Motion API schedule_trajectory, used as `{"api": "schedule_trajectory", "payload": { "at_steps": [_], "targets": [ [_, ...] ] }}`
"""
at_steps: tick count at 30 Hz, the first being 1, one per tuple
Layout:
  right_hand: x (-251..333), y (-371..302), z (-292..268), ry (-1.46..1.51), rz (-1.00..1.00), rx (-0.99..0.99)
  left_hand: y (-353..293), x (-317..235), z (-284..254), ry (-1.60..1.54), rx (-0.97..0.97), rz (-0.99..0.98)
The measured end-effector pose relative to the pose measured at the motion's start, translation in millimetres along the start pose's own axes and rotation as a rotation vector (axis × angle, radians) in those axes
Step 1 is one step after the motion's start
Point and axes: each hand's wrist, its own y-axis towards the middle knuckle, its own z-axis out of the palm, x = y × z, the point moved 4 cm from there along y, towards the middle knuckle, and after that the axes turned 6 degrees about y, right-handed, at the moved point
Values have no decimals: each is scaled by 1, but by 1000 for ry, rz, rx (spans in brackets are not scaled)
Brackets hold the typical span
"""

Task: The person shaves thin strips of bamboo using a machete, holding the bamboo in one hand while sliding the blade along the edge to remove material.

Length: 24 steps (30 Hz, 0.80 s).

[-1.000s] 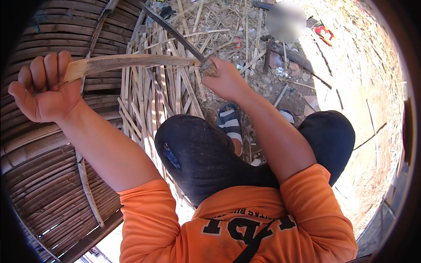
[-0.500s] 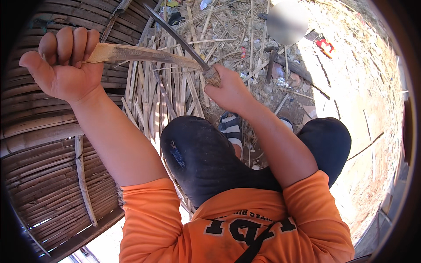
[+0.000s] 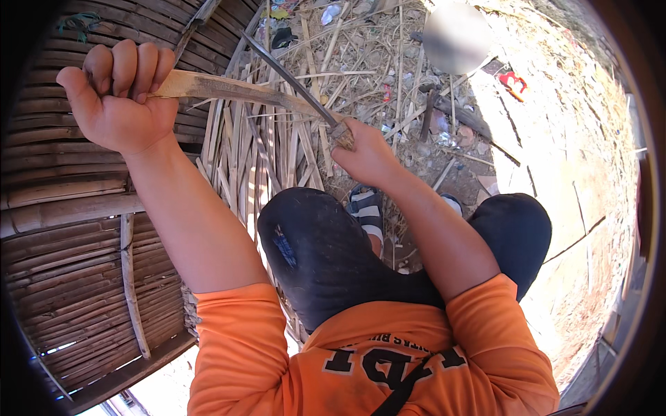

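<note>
My left hand [image 3: 128,100], raised at the upper left, is closed around one end of a pale bamboo strip [image 3: 225,88]. The strip stretches rightward, with a darker band along its lower side. My right hand [image 3: 368,154], above the gap between my knees, grips the handle of a long knife [image 3: 288,78]. Its narrow dark blade points up and left, crossing the strip near the strip's right end. Blade and strip appear to touch close to the handle. My right fingers partly hide the handle, and the strip's far end is hard to make out there.
A woven bamboo wall [image 3: 62,173] rises along my left. Many split bamboo strips [image 3: 239,156] lie in a heap beside it. Straw and litter cover the ground ahead, with a dark wooden piece [image 3: 465,114] and a red scrap [image 3: 513,84]. My sandalled foot [image 3: 365,206] is below my right hand.
My left hand and the strip have shifted somewhat to the right. The knife has moved slightly right and down, its blade tip lower in the picture. Both grips stay closed.
</note>
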Motion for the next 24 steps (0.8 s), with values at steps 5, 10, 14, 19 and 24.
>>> {"api": "schedule_trajectory", "payload": {
  "at_steps": [5, 10, 14, 19, 24],
  "targets": [
    [-61, -8, 18, -134, 201, -78, 12, 14, -1, -63, 61, -46],
    [-136, -14, 5, -199, 390, -27, 8, 0, -26, -68, 54, -49],
    [-74, 3, 2, -99, 274, -44, 8, 1, -40, -145, 90, -104],
    [-40, 5, 22, -53, 106, 7, 9, 3, -35, -118, 116, -95],
    [-158, -16, 24, -238, 384, -110, 13, 3, -38, -98, 114, -94]
  ]
}}
